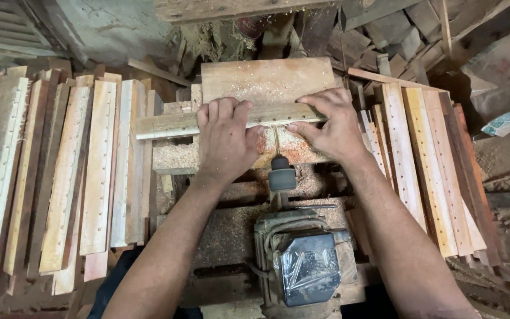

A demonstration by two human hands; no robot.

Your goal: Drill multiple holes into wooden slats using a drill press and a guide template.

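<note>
Two hands on one wooden slat (166, 124), lying crosswise on the sawdusty block: left hand (225, 142) and right hand (333, 125) both clamp it, fingers curled over its top. Drill bit (277, 142) pokes in between them from the motor (302, 266) nearby. Stacks of drilled slats (98, 165) sit left, more slats (420, 159) right.

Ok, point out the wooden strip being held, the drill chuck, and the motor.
wooden strip (166, 124), head view, on the bare left part of its top face.
drill chuck (281, 177), head view, on the middle of its dark body.
motor (305, 266), head view, on its plastic-wrapped top.
</note>
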